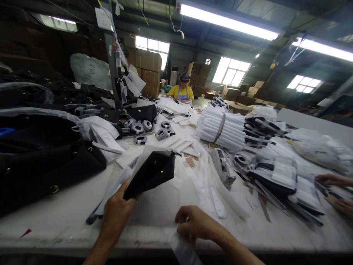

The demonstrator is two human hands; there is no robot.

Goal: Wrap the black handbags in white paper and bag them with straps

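Note:
My left hand (118, 206) grips a small black pouch (151, 173) by its lower left edge. Two gold-coloured fittings show on the pouch, and a white sheet (140, 158) stands behind it. My right hand (195, 222), low near the front edge of the table, pinches a whitish translucent strip (184, 250) that hangs over that edge. Just beyond the right hand, long white strips of sheet material (209, 191) lie on the tabletop (154, 217). A dark-ended flat piece (93, 216) rests beside my left wrist.
Large black bags (49, 154) fill the left side. Coiled straps (138, 128) lie ahead, near a bundle of white rolls (220, 129). A tape dispenser (220, 165) and packed black pieces (275, 173) are to the right. Another person's hands (339, 191) work at far right.

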